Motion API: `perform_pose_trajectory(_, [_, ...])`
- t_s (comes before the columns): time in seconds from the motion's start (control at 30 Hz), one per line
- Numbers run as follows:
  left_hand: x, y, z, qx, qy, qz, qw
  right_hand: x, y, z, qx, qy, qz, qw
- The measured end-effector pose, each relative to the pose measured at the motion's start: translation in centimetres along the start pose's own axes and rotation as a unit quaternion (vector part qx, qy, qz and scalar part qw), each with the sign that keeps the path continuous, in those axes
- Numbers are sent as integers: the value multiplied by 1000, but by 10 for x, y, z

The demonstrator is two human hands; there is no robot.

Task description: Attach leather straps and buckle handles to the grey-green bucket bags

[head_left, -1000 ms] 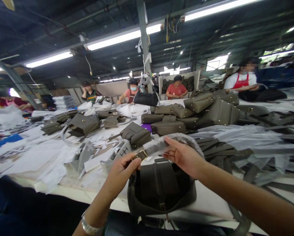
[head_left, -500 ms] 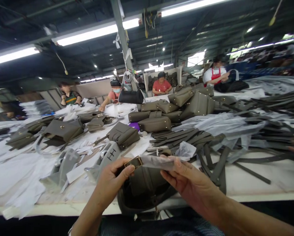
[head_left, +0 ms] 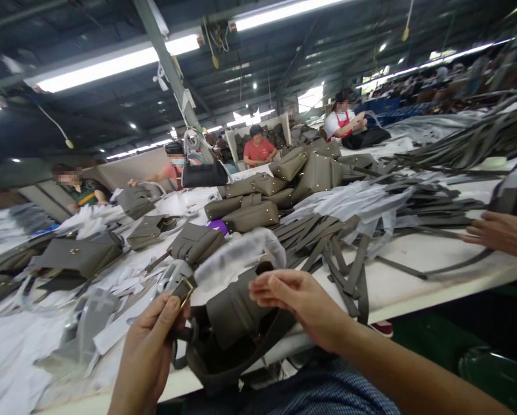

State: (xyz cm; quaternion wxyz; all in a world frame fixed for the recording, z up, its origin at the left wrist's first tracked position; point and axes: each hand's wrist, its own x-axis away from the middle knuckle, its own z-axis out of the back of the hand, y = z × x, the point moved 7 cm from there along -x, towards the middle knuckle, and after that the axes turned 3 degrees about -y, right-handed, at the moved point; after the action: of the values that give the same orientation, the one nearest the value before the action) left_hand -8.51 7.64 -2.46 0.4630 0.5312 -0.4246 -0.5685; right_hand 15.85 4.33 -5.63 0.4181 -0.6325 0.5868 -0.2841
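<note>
My left hand [head_left: 157, 328] pinches the end of a dark olive strap with a gold buckle [head_left: 188, 291] between thumb and fingers. My right hand [head_left: 297, 300] is over the open bag, fingers stretched out and nothing visibly gripped. Beyond its fingertips a clear, blurred plastic strip [head_left: 236, 260] arcs above the table, apparently apart from the hand. Between my hands, the dark olive bag [head_left: 236, 308] sits at the table's near edge with its mouth open towards me. Its strap loops along the near side.
Olive bags [head_left: 252, 216] are piled across the table. Loose straps [head_left: 348, 253] and plastic sleeves [head_left: 353, 202] lie to the right. Paper scraps [head_left: 132, 282] and clear wrapping [head_left: 80, 323] cover the left. A co-worker's hand [head_left: 500, 233] reaches in at right; several people work beyond.
The plastic strip has come off the buckle and out of my right hand. My left hand has moved left and down with the buckle. The view has swung right.
</note>
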Motion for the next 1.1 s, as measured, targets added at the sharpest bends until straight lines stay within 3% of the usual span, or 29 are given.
perform_pose_trajectory(0.1, [2, 2, 3, 11, 9, 8, 1000, 5, -28, 24, 209, 88, 131, 965])
perform_pose_trajectory(0.17, [3, 2, 1, 8, -5, 8, 1000, 5, -50, 34, 278, 158, 232, 919])
perform_pose_trajectory(0.2, [4, 3, -1, 3, -16, 4, 1000, 1, -56, 35, 295, 164, 254, 906])
perform_pose_trajectory(0.27, [5, 4, -3, -8, -31, -8, 999, -16, -59, 30, 299, 115, 238, 917])
perform_pose_trajectory(0.37, [5, 4, -4, -29, -50, -13, 998, -43, -53, 21, 240, 5, 150, 959])
perform_pose_trajectory(0.43, [5, 3, -4, -37, -66, -10, 997, -59, -52, 18, 180, -36, 108, 977])
perform_pose_trajectory(0.57, [-1, 6, -8, -50, -87, -26, 995, -101, -68, 14, 56, -48, 118, 990])
perform_pose_trajectory(0.67, [-5, 12, -16, -48, -87, -43, 994, -140, -85, 3, 117, -50, 165, 978])
perform_pose_trajectory(0.73, [-6, 12, -22, -34, -81, -44, 995, -153, -94, -5, 273, -31, 209, 939])
perform_pose_trajectory(0.77, [-6, 11, -25, -31, -79, -43, 995, -152, -99, -7, 356, -7, 243, 902])
perform_pose_trajectory(0.87, [-3, 7, -33, -22, -86, -45, 995, -117, -105, -13, 505, 75, 351, 785])
perform_pose_trajectory(1.03, [-2, 0, -43, 55, -108, -38, 992, -39, -82, -31, 563, 16, 400, 723])
perform_pose_trajectory(1.1, [-3, -1, -49, 84, -122, -36, 988, -24, -76, -38, 566, -6, 394, 724])
